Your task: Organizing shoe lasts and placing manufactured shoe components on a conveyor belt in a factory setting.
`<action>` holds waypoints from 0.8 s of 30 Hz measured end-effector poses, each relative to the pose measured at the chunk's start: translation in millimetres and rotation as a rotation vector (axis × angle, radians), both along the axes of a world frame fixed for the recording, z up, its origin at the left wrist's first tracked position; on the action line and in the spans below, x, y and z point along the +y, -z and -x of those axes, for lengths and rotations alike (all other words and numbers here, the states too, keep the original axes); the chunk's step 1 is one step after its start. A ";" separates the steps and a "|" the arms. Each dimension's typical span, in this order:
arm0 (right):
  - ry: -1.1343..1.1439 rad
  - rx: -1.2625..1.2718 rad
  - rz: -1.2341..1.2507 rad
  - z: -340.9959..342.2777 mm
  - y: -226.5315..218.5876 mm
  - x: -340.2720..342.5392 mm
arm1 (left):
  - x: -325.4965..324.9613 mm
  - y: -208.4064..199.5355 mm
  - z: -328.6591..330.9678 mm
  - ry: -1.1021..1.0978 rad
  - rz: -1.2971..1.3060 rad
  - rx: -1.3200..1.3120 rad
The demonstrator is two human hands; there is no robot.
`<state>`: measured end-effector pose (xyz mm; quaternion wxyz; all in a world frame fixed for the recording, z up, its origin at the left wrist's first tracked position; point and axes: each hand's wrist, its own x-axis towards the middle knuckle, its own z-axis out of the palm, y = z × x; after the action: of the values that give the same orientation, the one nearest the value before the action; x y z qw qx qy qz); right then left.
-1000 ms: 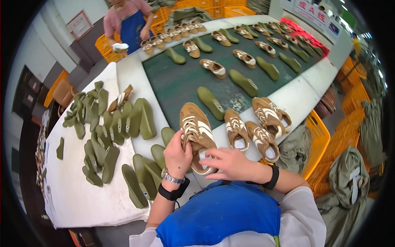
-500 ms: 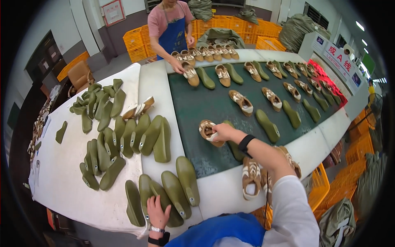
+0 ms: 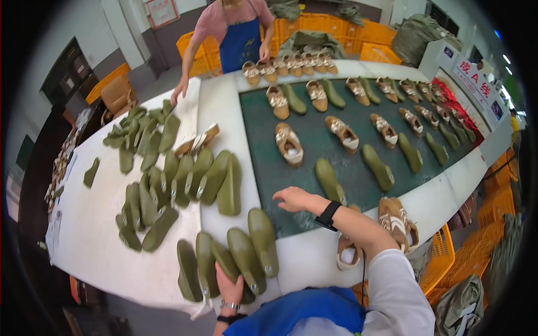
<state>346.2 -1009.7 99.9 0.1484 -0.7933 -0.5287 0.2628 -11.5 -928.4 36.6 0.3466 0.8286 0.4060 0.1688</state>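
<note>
My left hand [image 3: 228, 287] has its fingers around the end of a green shoe last [image 3: 225, 261], one of a row of lasts at the near edge of the table. Over the dark green conveyor belt [image 3: 260, 173], my right hand [image 3: 294, 199] holds nothing, its fingers stretched to the left. Ahead of it a brown and white sneaker [image 3: 288, 144] lies on the belt. A single green last [image 3: 329, 178] rests just beyond my right wrist.
More lasts [image 3: 159, 196] crowd the white table at left, where one sneaker [image 3: 197, 140] lies tipped. Sneakers and lasts line the belt. More sneakers [image 3: 397, 221] sit by my right forearm. Across the table, a co-worker in a blue apron [image 3: 240, 45] reaches toward the lasts. Orange crates [image 3: 440, 255] stand at right.
My right hand has let go of the sneaker, which now lies farther up the belt, and drawn back. My left hand has closed on a last. The co-worker's hand has left a sneaker and moved left.
</note>
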 end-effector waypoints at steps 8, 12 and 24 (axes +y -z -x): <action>-0.067 -0.085 0.061 176.8 13.7 -8.2 | 20.1 0.6 4.6 0.125 0.025 0.018; 0.070 -0.098 -0.062 179.7 29.2 -32.7 | 24.1 25.0 25.6 0.302 0.231 0.250; 0.018 -0.255 0.013 179.1 31.8 -16.9 | 15.6 1.7 -27.1 -0.148 -0.253 0.472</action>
<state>167.1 -1026.6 68.1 0.0773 -0.8260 -0.5344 0.1618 15.6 -912.8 34.9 0.1227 0.8497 0.5107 0.0457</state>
